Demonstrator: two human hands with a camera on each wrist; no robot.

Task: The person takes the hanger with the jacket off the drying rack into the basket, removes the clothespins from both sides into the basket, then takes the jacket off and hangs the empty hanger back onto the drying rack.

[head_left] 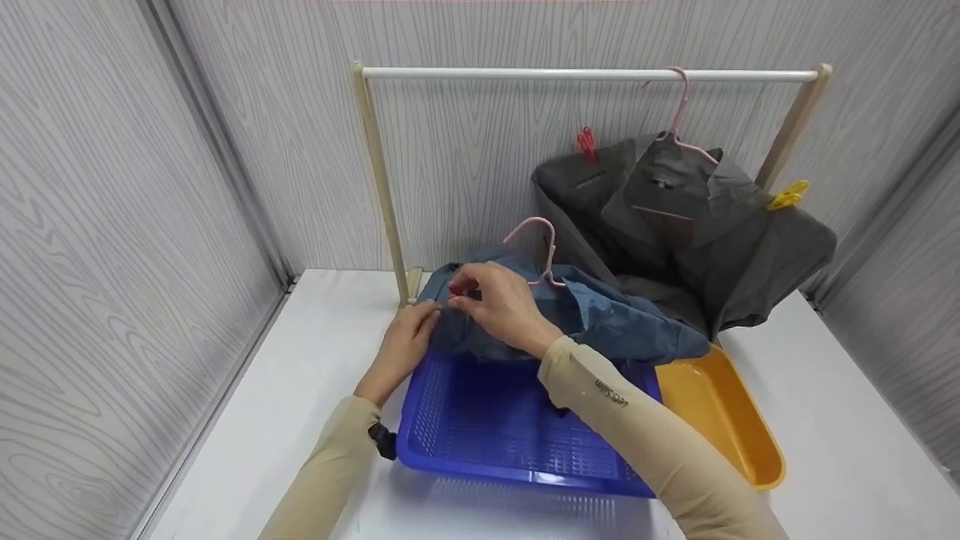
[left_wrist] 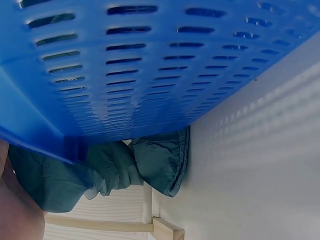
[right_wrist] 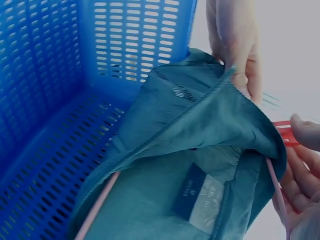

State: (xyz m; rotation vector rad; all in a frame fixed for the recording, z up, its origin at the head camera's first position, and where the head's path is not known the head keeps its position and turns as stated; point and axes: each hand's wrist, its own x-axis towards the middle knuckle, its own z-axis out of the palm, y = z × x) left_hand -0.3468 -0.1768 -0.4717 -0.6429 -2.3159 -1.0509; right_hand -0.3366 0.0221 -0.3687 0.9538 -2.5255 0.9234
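A thin blue jacket (head_left: 637, 322) with a label inside its neck lies over the far part of a blue basket (head_left: 480, 420). A pink hanger (head_left: 553, 251) sits inside it, its hook sticking up. My left hand (head_left: 401, 345) pinches the jacket's left edge. Beside it, my right hand (head_left: 504, 300) pinches a red clothespin (right_wrist: 286, 135) between thumb and fingers. In the right wrist view the clothespin is at the jacket's shoulder edge, by the hanger's arm; whether it bites the cloth I cannot tell. The left wrist view shows mostly the basket's side and a gathered cuff (left_wrist: 162, 160).
A dark grey jacket (head_left: 667, 225) hangs from the rack's white bar (head_left: 510, 73), with a red clothespin (head_left: 586, 144) and a yellow clothespin (head_left: 787, 195) on its shoulders. A yellow tray (head_left: 720, 405) stands right of the basket. The rack's left post (head_left: 382, 180) rises behind my left hand.
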